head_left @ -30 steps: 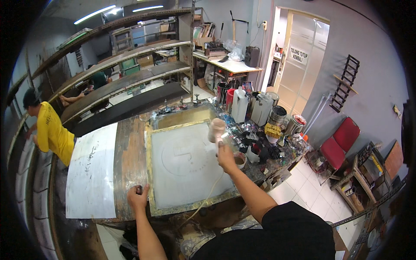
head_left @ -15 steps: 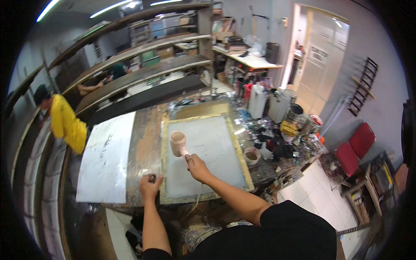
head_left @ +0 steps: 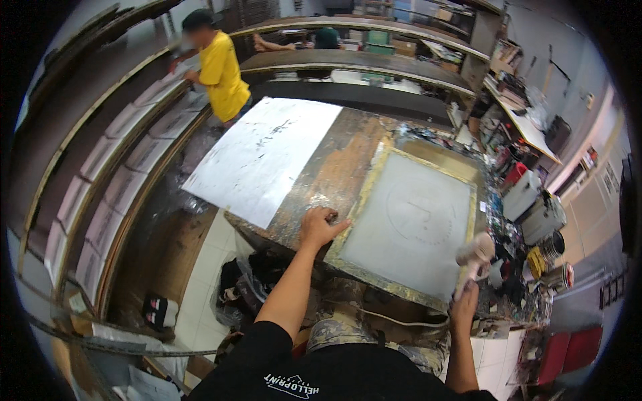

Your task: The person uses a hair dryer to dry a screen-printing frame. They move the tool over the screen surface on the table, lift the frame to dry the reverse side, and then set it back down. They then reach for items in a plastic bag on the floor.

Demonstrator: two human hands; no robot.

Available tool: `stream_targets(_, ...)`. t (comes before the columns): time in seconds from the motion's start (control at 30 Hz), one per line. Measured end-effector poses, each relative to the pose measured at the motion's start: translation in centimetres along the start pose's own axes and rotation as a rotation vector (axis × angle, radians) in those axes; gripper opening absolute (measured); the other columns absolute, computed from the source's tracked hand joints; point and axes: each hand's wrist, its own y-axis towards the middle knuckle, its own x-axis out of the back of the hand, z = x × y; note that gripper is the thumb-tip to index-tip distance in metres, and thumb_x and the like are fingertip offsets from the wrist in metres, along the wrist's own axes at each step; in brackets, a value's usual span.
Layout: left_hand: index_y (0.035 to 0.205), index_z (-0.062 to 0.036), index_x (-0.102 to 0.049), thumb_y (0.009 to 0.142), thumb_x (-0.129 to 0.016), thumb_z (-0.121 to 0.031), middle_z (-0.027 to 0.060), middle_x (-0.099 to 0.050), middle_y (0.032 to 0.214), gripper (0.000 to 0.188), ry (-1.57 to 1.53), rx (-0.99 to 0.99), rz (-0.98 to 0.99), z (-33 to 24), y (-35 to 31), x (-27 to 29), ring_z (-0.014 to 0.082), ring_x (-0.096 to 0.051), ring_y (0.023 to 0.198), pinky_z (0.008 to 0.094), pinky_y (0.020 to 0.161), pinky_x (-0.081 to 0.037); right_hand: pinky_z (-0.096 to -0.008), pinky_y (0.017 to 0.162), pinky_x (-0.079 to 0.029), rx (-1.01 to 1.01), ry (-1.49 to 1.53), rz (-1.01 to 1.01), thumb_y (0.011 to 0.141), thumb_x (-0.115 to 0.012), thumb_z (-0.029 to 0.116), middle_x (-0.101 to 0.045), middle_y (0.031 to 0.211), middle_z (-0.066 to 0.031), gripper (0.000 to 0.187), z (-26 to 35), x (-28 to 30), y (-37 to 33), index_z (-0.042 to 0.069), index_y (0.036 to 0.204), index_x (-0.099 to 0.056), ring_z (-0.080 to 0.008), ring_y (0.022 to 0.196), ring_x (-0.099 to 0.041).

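My right hand (head_left: 463,304) is closed round the handle of a pale pink hair dryer (head_left: 480,252), at the near right corner of a screen-printing frame (head_left: 386,284). The frame lies flat on the worktable, its edges covered in yellowish tape. Faint round artwork shows on its grey mesh (head_left: 414,200). A pale cord runs below the frame toward my right hand. My left hand (head_left: 321,227) rests on the table at the frame's near left side, thumb stretched toward the frame and the other fingers bent, with dark stains on the fingertips. I see nothing held in it.
A large white sheet (head_left: 267,157) with dark smudges covers the table's left part. Bottles, cans and dark rags (head_left: 511,281) crowd the right edge. A person in a yellow shirt (head_left: 224,77) stands at the racks of sheets on the left. Long shelves (head_left: 361,63) stand behind the table.
My view has swung left. The hair dryer in my right hand has moved from above the mesh's left part to the near right corner. My left hand stays beside the frame.
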Motion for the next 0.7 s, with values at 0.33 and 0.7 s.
stream_targets(0.33,0.098,-0.0107,-0.076,0.074,-0.071,-0.069,0.0074,-0.065,0.088,0.063,0.025,0.062,0.018,-0.1,-0.4,0.5,0.0275,-0.058,0.095,0.0424,0.089,-0.044,-0.0317,0.056,-0.038,0.190,-0.089,0.312,0.109,-0.035,0.041,-0.047,0.075,-0.0040,0.042,4.9,-9.9,-3.5,0.004,0.094,-0.048,-0.0147,0.064,-0.044)
stream_targets(0.7,0.090,-0.0079,-0.076,0.073,-0.072,-0.070,0.0076,-0.063,0.084,0.065,-0.033,-0.012,-0.021,0.9,0.0,-0.3,0.0278,-0.057,0.090,0.0411,0.085,-0.046,-0.0391,0.064,-0.043,0.190,-0.161,0.441,0.109,-0.034,0.043,-0.048,0.075,-0.0116,0.046,8.3,-13.2,-4.1,0.000,0.098,-0.048,-0.0228,0.068,-0.049)
